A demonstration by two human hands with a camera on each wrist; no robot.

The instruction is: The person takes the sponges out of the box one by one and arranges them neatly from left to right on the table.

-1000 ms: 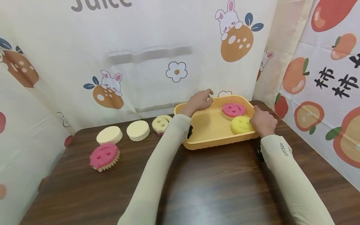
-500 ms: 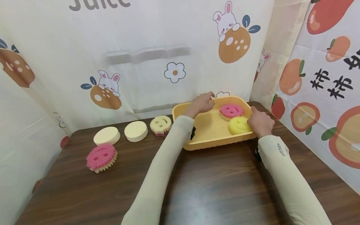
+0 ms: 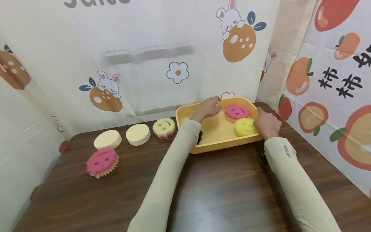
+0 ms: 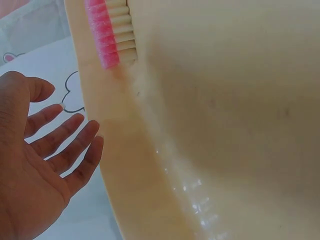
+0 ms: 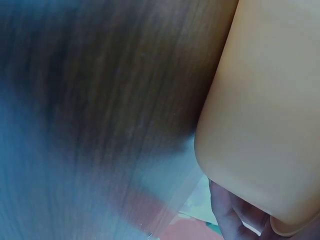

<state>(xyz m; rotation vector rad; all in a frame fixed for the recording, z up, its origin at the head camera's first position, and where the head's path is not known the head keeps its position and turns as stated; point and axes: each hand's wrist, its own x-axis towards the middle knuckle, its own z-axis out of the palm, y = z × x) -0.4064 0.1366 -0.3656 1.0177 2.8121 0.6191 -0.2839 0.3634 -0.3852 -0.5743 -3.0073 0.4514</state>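
Observation:
A yellow-orange plastic tray [image 3: 214, 129] stands at the back right of the table. My right hand [image 3: 267, 124] grips its right end; in the right wrist view its fingers [image 5: 225, 210] lie against the outside wall, near the rim. Over the tray's back-left part is my left hand [image 3: 208, 108], fingers loosely bent and holding nothing. The left wrist view shows this hand [image 4: 45, 155] palm up to the camera, fingertips right at the back rim. Inside the tray lie a pink-and-cream smiley sponge [image 3: 237, 111] with a toothed edge and a yellow smiley sponge [image 3: 244, 127], beside the right hand.
Left of the tray, a cream smiley sponge [image 3: 164, 128] and two round cream sponges [image 3: 137, 134] line up along the table's back. A pink smiley sponge [image 3: 102, 161] lies in front of the leftmost one. Printed curtains [image 3: 150, 29] enclose the table's back and sides.
The head view has turned slightly, so everything sits a little further left in it. My left hand has shifted slightly right relative to the tray; my right hand keeps its hold.

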